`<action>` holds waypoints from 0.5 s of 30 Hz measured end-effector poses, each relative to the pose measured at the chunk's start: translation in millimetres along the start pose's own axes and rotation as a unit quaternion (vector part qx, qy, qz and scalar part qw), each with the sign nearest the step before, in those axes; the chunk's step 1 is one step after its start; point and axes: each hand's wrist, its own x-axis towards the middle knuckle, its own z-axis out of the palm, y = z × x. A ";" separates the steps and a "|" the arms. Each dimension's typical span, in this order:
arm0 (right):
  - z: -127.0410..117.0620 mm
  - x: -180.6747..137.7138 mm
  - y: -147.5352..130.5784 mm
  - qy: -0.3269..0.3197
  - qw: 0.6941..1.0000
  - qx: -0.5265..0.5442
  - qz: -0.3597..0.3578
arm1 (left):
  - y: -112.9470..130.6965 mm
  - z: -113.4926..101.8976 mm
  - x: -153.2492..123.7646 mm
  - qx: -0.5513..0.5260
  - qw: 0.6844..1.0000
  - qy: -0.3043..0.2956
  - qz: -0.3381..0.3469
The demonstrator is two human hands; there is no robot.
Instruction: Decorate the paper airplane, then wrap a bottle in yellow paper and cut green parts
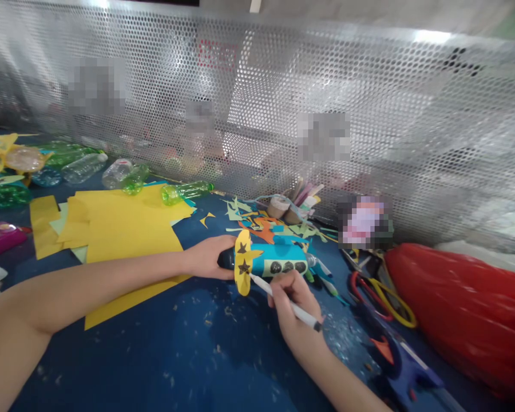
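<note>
A craft plane made from a bottle wrapped in blue paper (278, 262) lies on the blue table, with yellow paper wings (242, 262) bearing dark stars and dark round windows along its side. My left hand (206, 257) grips its tail end. My right hand (292, 303) is closed around a white marker pen (283, 301), whose tip touches the lower part of the yellow wing.
Yellow paper sheets (120, 229) lie at left, with clear and green plastic bottles (111, 171) behind them. Paper scraps (270, 226), scissors (381, 292), a glue gun (403, 366) and a red plastic bag (463, 315) sit at right. A perforated metal screen (283, 97) closes off the back.
</note>
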 end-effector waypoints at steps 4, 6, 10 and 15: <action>0.0 -0.2 0.6 -0.007 1.000 0.005 -0.005 | 0.0 -0.1 0.2 -0.005 1.000 0.002 0.000; -0.1 -0.3 0.1 -0.007 1.000 0.002 -0.007 | 0.2 -0.2 0.2 -0.007 1.000 0.001 -0.002; -0.1 -0.2 -0.4 -0.012 1.000 0.008 -0.010 | 0.5 -0.3 0.1 -0.009 1.000 -0.003 -0.003; -0.3 0.1 -0.1 -0.002 1.000 0.000 -0.009 | 1.3 -0.7 0.1 -0.007 1.000 -0.003 -0.005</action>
